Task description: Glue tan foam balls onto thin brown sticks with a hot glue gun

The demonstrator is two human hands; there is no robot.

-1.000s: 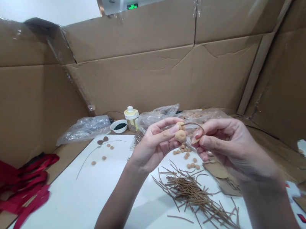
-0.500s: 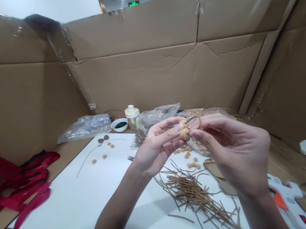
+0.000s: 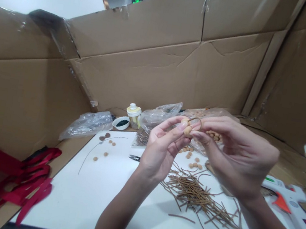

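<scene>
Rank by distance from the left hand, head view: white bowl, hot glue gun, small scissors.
From the left hand:
1. Small scissors: just left of the hand, on the white tabletop.
2. White bowl: farther left, at the back.
3. Hot glue gun: far right, beyond the right hand.

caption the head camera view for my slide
Left hand pinches a tan ball, right hand a looped brown stem, above a pile of brown strips
</scene>
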